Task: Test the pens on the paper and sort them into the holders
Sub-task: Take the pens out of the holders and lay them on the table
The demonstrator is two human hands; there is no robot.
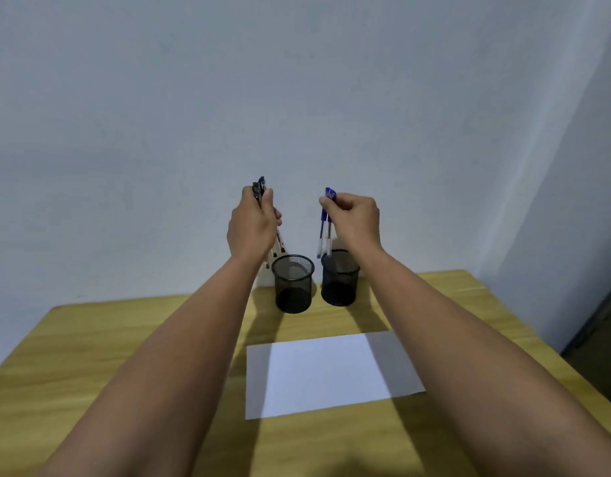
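Two bare forearms reach out over the yellow wooden table (90, 356), crossing either side of the white sheet of paper (331, 370), which shows no marks. Left hand (250, 223) grips a bundle of dark-capped pens (259, 187), its fingers (267, 197) curled round the barrels; the pens slant down and right, tips just left of the left black mesh holder (293, 284). Right hand (357, 218) pinches two blue-capped pens (326, 225) near the caps; they hang almost upright, tips just above the rim of the right black mesh holder (340, 278), directly below those fingers. The right bundle looks better aligned for a drop.
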